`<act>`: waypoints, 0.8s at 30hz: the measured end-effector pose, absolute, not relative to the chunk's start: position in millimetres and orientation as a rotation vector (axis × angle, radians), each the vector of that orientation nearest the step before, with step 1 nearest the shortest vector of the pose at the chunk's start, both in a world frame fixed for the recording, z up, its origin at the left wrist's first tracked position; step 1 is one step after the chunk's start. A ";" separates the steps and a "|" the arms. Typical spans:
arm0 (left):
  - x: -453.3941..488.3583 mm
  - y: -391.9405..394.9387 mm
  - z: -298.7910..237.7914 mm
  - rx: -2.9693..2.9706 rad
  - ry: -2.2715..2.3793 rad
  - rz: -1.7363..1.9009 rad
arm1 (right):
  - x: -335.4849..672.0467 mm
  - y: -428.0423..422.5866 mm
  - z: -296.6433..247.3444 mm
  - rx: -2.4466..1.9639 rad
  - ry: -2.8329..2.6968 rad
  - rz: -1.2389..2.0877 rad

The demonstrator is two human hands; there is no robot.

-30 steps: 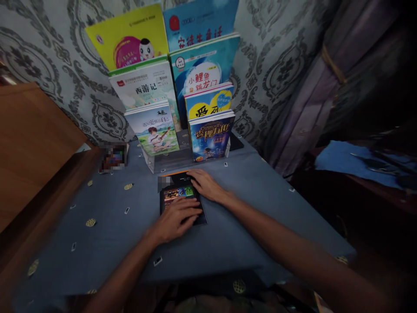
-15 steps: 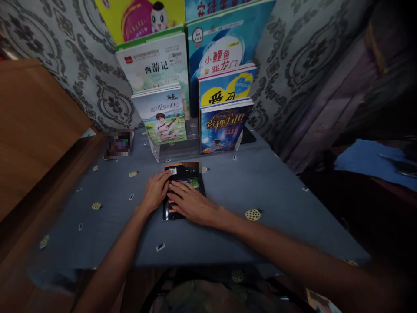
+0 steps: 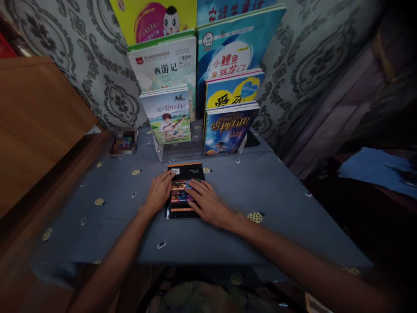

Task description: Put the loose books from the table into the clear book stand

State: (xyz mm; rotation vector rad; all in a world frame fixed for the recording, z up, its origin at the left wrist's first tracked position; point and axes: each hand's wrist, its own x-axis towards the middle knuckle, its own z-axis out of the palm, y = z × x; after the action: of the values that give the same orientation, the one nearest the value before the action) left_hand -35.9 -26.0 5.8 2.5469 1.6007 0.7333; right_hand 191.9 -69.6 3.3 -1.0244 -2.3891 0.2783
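A black book (image 3: 182,213) lies flat on the cloth-covered table with its back cover up, showing a barcode, an orange strip and small coloured pictures. On its left edge rests my left hand (image 3: 160,189), fingers stretched toward the barcode. My right hand (image 3: 210,204) lies flat over the book's right half, fingers spread and covering part of the pictures. Neither hand grips the book. Just behind it stands a clear display rack (image 3: 182,153), whose front row holds a book with a guitar player (image 3: 171,119) and a dark blue book (image 3: 228,130).
Taller books stand behind, among them a white one (image 3: 166,65) and a teal one (image 3: 241,39). A small blurred item (image 3: 124,142) lies at the table's back left. Patterned curtain (image 3: 120,100) hangs behind. A wooden cabinet (image 3: 42,121) is at left, blue cloth (image 3: 374,169) at right.
My right hand has slid rightward across the book, uncovering the coloured pictures in its middle. My left hand stays at the left edge. The view has shifted slightly.
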 end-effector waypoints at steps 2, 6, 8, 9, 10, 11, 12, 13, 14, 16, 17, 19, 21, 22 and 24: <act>-34.9 -27.5 3.3 2.523 1.673 0.736 | 194.6 -67.6 0.4 -1.100 -2.341 0.278; -33.5 -29.3 -1.3 2.468 1.743 0.764 | 197.4 -62.5 -5.3 -1.283 -2.241 0.249; -33.0 -29.8 -0.9 2.445 1.695 0.789 | 197.1 -60.8 -8.1 -1.312 -2.223 0.225; -32.8 -30.0 0.3 2.422 1.665 0.808 | 196.6 -60.4 -9.5 -1.308 -2.221 0.213; -32.9 -30.1 2.3 2.387 1.636 0.832 | 195.8 -60.2 -10.9 -1.299 -2.219 0.203; -33.1 -30.0 4.7 2.337 1.606 0.859 | 195.0 -60.1 -12.2 -1.291 -2.216 0.195; -33.4 -29.7 7.4 2.275 1.568 0.888 | 194.2 -60.2 -13.4 -1.287 -2.214 0.189; -33.8 -29.1 10.2 2.203 1.516 0.921 | 193.6 -60.4 -14.2 -1.288 -2.210 0.185; -34.2 -28.3 12.5 2.123 1.450 0.960 | 193.2 -60.6 -14.7 -1.295 -2.207 0.181; -34.5 -26.2 15.4 1.926 1.308 1.064 | 193.0 -61.1 -14.4 -1.312 -2.204 0.171; -34.1 -25.2 15.8 1.805 1.251 1.126 | 193.3 -61.4 -13.7 -1.319 -2.201 0.168; -31.8 -24.3 15.4 1.536 1.194 1.220 | 194.0 -61.7 -11.5 -1.329 -2.193 0.175; -27.8 -25.4 15.1 1.305 1.175 1.216 | 194.8 -61.7 -8.8 -1.332 -2.191 0.201; -25.6 -26.7 15.8 1.223 1.162 1.173 | 195.3 -61.4 -7.6 -1.333 -2.193 0.219; -21.3 -30.1 19.2 1.120 1.115 1.074 | 196.9 -60.0 -5.6 -1.336 -2.193 0.264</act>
State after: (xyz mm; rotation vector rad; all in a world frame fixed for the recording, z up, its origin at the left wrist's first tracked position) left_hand -21.3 -30.1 19.2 1.1197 1.1152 1.0737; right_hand 196.9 -60.0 -5.6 -1.3365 -2.1931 0.2643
